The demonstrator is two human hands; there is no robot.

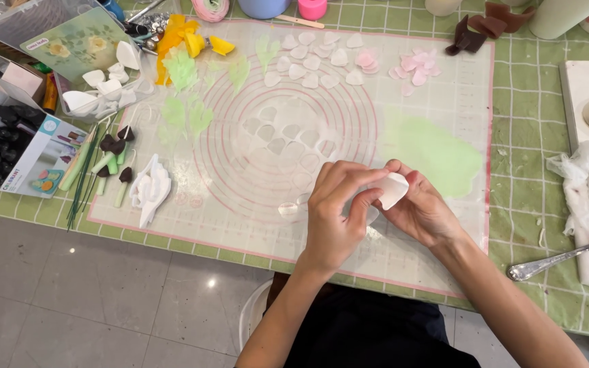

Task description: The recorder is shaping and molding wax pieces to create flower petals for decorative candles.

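hands: a white petal (393, 189) is pinched between both hands above the near edge of the mat (444, 102); left hand (335, 215) fingers (349, 178) are curled and pressed onto its upper edge, right hand (420, 211) fingertips are closed on its far side.
sheet: a thin white paste sheet (288, 129) is spread mid-mat, riddled with heart-shaped holes; much of it is judged already cut.
done: white petals (311, 65) and pink petals (414, 68) are laid in rows at the far edge; green leaves (185, 95) and yellow bits (192, 41) are set at far left.
left: green paste (438, 160) is rolled out uncut; stems (114, 167) are lying unassembled, so shaping and assembly are judged outstanding.
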